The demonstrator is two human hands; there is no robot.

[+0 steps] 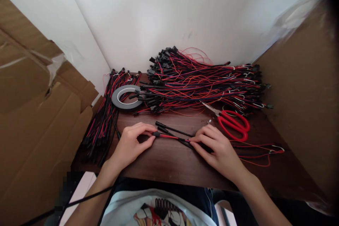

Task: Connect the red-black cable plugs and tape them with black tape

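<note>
A wire harness (169, 136) with red and black wires stretches between my two hands, low over the brown table. My left hand (134, 143) pinches the black connector (156, 134) at its left end. Thumb and fingers of my right hand (214, 148) are closed on the wires further right. Black sleeved cable ends (165, 126) lie just behind and under the held stretch. Beyond my right hand, red and black wires with a white tie (277, 148) trail over the table; whether they belong to the same harness is hidden by the hand.
Red-handled scissors (234, 124) lie open behind my right hand. A large pile of wire harnesses (196, 81) sits against the white wall, with a smaller bundle (99, 127) at left. A grey tape roll (126, 97) rests between them. Cardboard (299, 95) flanks both sides.
</note>
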